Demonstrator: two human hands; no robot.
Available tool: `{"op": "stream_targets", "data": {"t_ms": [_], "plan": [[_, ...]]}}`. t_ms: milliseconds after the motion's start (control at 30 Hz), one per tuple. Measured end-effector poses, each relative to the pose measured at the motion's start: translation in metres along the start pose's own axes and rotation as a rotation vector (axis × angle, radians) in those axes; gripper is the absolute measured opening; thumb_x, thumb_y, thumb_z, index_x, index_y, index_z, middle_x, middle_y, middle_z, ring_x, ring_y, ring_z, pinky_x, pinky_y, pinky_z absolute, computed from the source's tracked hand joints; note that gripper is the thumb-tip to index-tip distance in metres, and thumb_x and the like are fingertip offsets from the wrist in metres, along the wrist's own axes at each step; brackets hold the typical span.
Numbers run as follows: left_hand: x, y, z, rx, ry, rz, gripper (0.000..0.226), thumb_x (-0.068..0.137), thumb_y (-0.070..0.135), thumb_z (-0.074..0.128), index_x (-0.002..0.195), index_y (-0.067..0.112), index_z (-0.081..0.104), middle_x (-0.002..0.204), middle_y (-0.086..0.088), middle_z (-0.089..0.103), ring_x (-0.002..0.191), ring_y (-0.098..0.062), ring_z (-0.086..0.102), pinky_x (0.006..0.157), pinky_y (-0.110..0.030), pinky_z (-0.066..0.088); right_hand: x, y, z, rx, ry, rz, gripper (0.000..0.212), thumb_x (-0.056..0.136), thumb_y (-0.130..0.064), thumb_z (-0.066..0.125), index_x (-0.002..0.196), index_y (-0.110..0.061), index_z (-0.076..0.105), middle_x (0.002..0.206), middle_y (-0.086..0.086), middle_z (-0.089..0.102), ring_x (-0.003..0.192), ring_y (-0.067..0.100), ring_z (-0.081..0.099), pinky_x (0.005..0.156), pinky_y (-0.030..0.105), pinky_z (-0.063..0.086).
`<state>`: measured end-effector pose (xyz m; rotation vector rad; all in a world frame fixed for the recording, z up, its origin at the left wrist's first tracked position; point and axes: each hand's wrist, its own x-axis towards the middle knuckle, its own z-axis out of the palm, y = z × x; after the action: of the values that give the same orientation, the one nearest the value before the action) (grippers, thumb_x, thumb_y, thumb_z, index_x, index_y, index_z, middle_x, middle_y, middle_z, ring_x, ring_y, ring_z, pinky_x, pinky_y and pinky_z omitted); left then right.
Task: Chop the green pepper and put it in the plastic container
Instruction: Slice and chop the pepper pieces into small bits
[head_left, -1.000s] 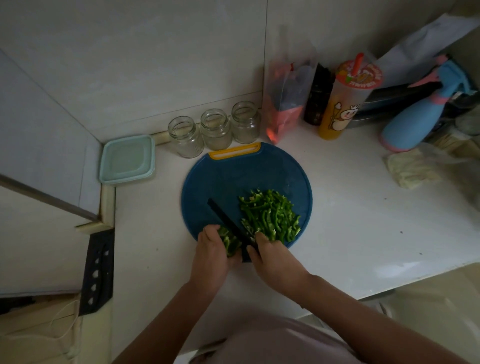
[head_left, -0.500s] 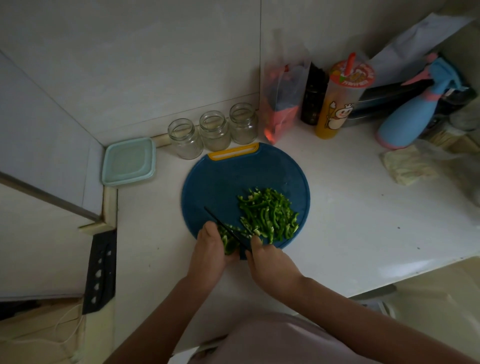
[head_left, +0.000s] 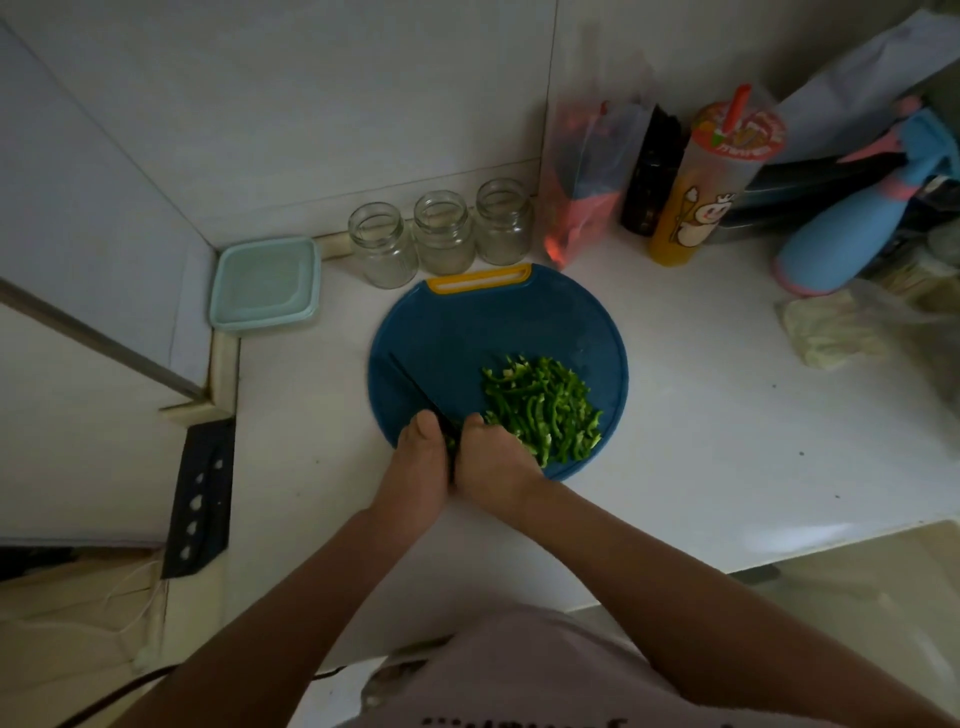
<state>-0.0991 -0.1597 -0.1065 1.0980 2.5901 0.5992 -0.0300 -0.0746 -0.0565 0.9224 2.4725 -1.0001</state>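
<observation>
A round blue cutting board (head_left: 519, 317) with a yellow handle lies on the white counter. A heap of chopped green pepper strips (head_left: 545, 408) covers its near right part. My right hand (head_left: 496, 465) grips a dark knife (head_left: 415, 387) whose blade points up and left across the board. My left hand (head_left: 421, 467) holds down the last uncut bit of pepper (head_left: 451, 444), almost hidden between the two hands. The pale green plastic container (head_left: 265, 283), lid on, stands at the back left by the wall.
Three open glass jars (head_left: 441, 236) stand behind the board. At the back right are a red plastic bag (head_left: 587, 192), a dark bottle (head_left: 652, 176), a drink cup with a straw (head_left: 711, 187) and a blue spray bottle (head_left: 852, 223). A counter edge runs near right.
My two hands have closed together, so less of the uncut pepper piece shows. The knife blade has shifted left on the board.
</observation>
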Motion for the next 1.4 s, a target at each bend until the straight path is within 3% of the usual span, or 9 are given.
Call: {"op": "stream_targets", "data": {"t_ms": [100, 200, 267, 367, 600, 967, 1233, 1400], "plan": [[-0.004, -0.003, 0.003, -0.029, 0.021, 0.014, 0.033, 0.083, 0.011, 0.064, 0.109, 0.003, 0.044, 0.108, -0.013, 0.051, 0.099, -0.025, 0.05, 0.079, -0.028, 0.039, 0.005, -0.001, -0.001, 0.017, 0.017, 0.025, 0.023, 0.095, -0.012, 0.038, 0.114, 0.0, 0.044, 0.113, 0.022, 0.059, 0.103, 0.039, 0.059, 0.07, 0.038, 0.043], [-0.014, -0.005, 0.005, 0.092, 0.082, 0.046, 0.051, 0.07, 0.004, 0.075, 0.115, -0.001, 0.053, 0.103, -0.016, 0.056, 0.095, -0.033, 0.054, 0.08, -0.037, 0.046, 0.002, 0.008, 0.0, 0.059, 0.047, 0.003, 0.025, 0.098, -0.016, 0.038, 0.114, 0.003, 0.044, 0.11, 0.024, 0.061, 0.1, 0.04, 0.06, 0.073, 0.039, 0.047], [-0.019, -0.008, 0.007, 0.162, 0.159, 0.069, 0.062, 0.058, 0.019, 0.085, 0.109, -0.002, 0.058, 0.092, -0.015, 0.058, 0.083, -0.034, 0.056, 0.073, -0.04, 0.05, -0.002, 0.018, 0.001, 0.091, 0.075, -0.02, 0.03, 0.1, -0.021, 0.037, 0.116, 0.003, 0.044, 0.104, 0.024, 0.063, 0.095, 0.04, 0.062, 0.069, 0.037, 0.046], [-0.022, -0.008, 0.01, 0.104, 0.196, 0.032, 0.071, 0.056, 0.032, 0.087, 0.11, -0.003, 0.056, 0.092, -0.017, 0.057, 0.084, -0.035, 0.055, 0.072, -0.042, 0.05, -0.006, 0.03, 0.0, 0.148, 0.101, -0.033, 0.029, 0.101, -0.024, 0.038, 0.107, 0.003, 0.047, 0.097, 0.024, 0.063, 0.087, 0.038, 0.063, 0.067, 0.039, 0.049], [-0.023, -0.008, 0.012, 0.064, 0.241, 0.054, 0.07, 0.056, 0.031, 0.087, 0.107, -0.004, 0.055, 0.091, -0.017, 0.056, 0.083, -0.035, 0.056, 0.072, -0.041, 0.05, -0.019, 0.035, -0.001, 0.013, 0.095, -0.117, 0.031, 0.101, -0.027, 0.036, 0.114, 0.0, 0.042, 0.098, 0.023, 0.062, 0.089, 0.039, 0.061, 0.068, 0.039, 0.047], [-0.02, -0.005, 0.006, 0.179, 0.279, 0.115, 0.067, 0.051, 0.039, 0.088, 0.094, 0.001, 0.053, 0.084, -0.014, 0.055, 0.075, -0.031, 0.056, 0.059, -0.035, 0.049, -0.032, 0.04, -0.002, 0.093, 0.061, -0.108, 0.028, 0.101, -0.024, 0.039, 0.108, 0.002, 0.047, 0.1, 0.025, 0.061, 0.088, 0.037, 0.06, 0.064, 0.031, 0.038], [-0.019, -0.004, 0.005, 0.211, 0.267, 0.106, 0.063, 0.052, 0.036, 0.089, 0.092, 0.0, 0.056, 0.083, -0.013, 0.055, 0.073, -0.031, 0.056, 0.058, -0.036, 0.048, -0.035, 0.037, 0.0, 0.082, 0.075, -0.129, 0.028, 0.1, -0.024, 0.039, 0.11, 0.001, 0.045, 0.1, 0.025, 0.061, 0.09, 0.039, 0.06, 0.07, 0.039, 0.047], [-0.019, -0.004, 0.005, 0.191, 0.244, 0.081, 0.061, 0.05, 0.034, 0.089, 0.089, -0.001, 0.056, 0.082, -0.014, 0.055, 0.073, -0.032, 0.056, 0.058, -0.037, 0.047, -0.036, 0.037, 0.003, 0.022, 0.093, -0.138, 0.028, 0.101, -0.025, 0.037, 0.113, 0.0, 0.042, 0.099, 0.024, 0.062, 0.089, 0.039, 0.061, 0.064, 0.035, 0.042]]}}
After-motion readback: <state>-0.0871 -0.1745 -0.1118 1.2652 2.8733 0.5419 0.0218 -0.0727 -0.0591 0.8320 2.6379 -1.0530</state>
